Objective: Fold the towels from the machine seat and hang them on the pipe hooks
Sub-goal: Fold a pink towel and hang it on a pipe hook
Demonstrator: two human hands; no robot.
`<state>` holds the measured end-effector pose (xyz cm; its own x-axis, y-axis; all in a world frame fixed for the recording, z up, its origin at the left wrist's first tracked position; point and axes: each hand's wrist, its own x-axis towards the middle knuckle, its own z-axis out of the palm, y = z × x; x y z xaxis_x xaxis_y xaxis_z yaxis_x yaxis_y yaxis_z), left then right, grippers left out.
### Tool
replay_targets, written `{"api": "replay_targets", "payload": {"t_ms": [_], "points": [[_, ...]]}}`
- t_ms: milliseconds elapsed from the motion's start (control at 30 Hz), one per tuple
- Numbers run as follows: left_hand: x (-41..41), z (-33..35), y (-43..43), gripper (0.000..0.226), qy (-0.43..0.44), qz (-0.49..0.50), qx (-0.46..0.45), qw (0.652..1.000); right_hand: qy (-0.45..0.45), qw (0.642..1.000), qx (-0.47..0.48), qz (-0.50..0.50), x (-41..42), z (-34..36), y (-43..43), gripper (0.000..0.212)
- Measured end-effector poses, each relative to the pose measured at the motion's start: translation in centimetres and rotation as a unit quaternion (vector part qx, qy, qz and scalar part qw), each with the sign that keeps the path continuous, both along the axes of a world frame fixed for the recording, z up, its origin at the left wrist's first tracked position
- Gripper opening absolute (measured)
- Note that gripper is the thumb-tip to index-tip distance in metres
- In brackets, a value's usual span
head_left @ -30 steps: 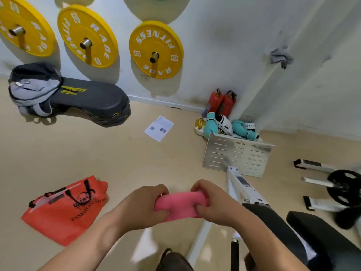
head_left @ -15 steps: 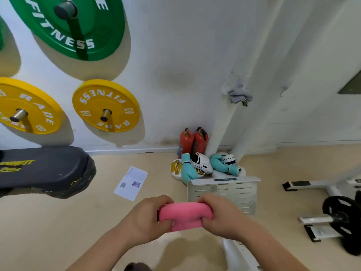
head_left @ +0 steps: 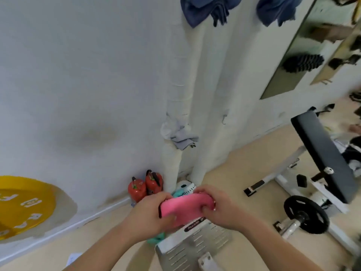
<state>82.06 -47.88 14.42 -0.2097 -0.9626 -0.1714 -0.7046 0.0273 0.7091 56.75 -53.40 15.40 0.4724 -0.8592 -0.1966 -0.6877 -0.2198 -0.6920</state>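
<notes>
1. Both hands grip a pink towel in front of the foot of the wrapped pipe. The soft, plush cloth is bunched into a thick, rounded pad. The left hand curls over its left end, and the right hand pinches its right end with fingertips dug into the pile. The towel spans the gap between the two hands.
2. Nearer than the pipe and below the towel lies a dull grey metal footplate, flat and cut with rows of short slots. A teal padded item shows at its left edge, partly hidden by the left hand.
3. Two glossy red fire extinguishers stand on the beige floor just left of the pipe's foot.
4. The pipe is a white column wound in ridged tape. A crumpled pale grey towel hangs partway up it.
5. Right of the pipe stands a second white pipe carrying a small bare hook.
6. Well right of the pipe, a black padded bench tilts on a white frame above a round black weight plate.
7. At the top of the pipe, rumpled dark blue towels hang.
8. Far left of the pipe, a yellow disc plate is mounted on the stained white wall.
</notes>
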Motion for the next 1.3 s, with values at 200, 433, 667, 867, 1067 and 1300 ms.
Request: {"api": "replay_targets", "payload": {"t_ms": [200, 433, 667, 867, 1067, 1300], "points": [[-3.5, 1.5, -12.3, 0.033, 0.034, -0.024, 0.016, 0.999, -0.017, 0.998, -0.017, -0.063, -3.8, 2.6, -9.7, 0.049], [-12.6, 4.8, -23.1, 0.031, 0.023, -0.009, -0.015, 1.000, -0.048, 0.994, -0.031, -0.089, -11.6, 4.5, -22.7, 0.045], [-21.3, 2.9, -35.0, 0.026, 0.027, 0.051, -0.009, 0.998, -0.025, 0.988, -0.084, -0.130, -17.1, 1.2, -34.7, 0.052], [-23.4, -1.9, -43.2, 0.030, -0.003, 0.047, 0.024, 0.999, 0.007, 0.976, -0.100, -0.195, -18.5, -4.5, -41.8, 0.045], [-23.3, -5.0, -49.3, 0.027, -0.017, 0.085, 0.017, 0.996, -0.009, 0.969, -0.125, -0.215, -17.2, -8.2, -46.7, 0.040], [-22.7, -8.5, -52.9, 0.027, 0.021, 0.131, -0.005, 0.991, -0.031, 0.959, -0.121, -0.256, -16.1, -11.3, -51.4, 0.027]]}}
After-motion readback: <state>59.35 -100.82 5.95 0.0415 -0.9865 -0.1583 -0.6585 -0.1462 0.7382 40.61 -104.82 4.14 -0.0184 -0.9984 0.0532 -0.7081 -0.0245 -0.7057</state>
